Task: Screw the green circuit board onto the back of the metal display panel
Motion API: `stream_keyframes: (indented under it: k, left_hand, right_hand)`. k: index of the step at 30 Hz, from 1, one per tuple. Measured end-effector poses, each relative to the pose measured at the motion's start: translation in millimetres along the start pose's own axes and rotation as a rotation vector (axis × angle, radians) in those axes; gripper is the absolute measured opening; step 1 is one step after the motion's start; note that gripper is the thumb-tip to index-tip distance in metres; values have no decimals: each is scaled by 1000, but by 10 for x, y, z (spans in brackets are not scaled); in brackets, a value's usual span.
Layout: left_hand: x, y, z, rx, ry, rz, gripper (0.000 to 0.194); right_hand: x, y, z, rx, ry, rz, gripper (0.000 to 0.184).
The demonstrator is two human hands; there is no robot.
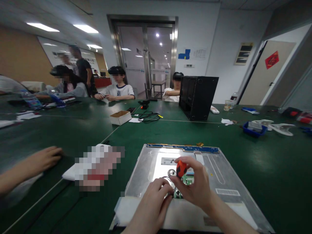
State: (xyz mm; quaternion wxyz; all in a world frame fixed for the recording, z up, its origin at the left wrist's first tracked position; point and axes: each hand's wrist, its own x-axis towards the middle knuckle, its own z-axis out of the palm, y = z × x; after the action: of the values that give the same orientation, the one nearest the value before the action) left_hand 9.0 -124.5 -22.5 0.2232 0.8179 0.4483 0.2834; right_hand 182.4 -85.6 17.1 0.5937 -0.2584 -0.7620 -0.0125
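A silver metal panel [212, 165], which looks like the back of a display screen, lies flat in front of me with a blue circuit strip [182, 148] along its far edge. My right hand [198, 182] pinches the orange and black handle of a screwdriver [181, 169] between thumb and fingers, above a green circuit board [188, 179] on the panel. Beside it, my left hand [159, 196] rests at the board's near left with curled fingers. Dark wires run by its fingertips; what it pinches, if anything, is hidden. The screwdriver's tip cannot be made out.
Another person's hand [47, 158] rests on the green table [92, 130] to my left, near a partly blurred white object [70, 172]. Farther off are a cardboard box [120, 117], a coiled black cable [148, 117], a black computer case [198, 97] and a blue tray [254, 130]. Several people are across the table.
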Motion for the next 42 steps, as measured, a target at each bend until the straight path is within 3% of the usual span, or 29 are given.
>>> stream_keyframes:
  k: [8,18,26,33,42]
  left_hand:
    - [12,-36,23,-4,11,15,22]
    - [10,12,-6,-31,-9,-1,21]
    - [13,1,-5,0,-4,-1,21]
    - [37,-52,-10,87,-3,54,17]
    - [179,15,-175,150,-117,90,17]
  right_hand:
    - [-27,8,24,69,28,-29,46]
    - [73,-27,-61,72,-84,-63,49]
    - [1,-17,-2,49,14,0,46]
    - [50,-20,-5,64,-21,-30,46]
    - [62,-30,-43,52,-76,-18,48]
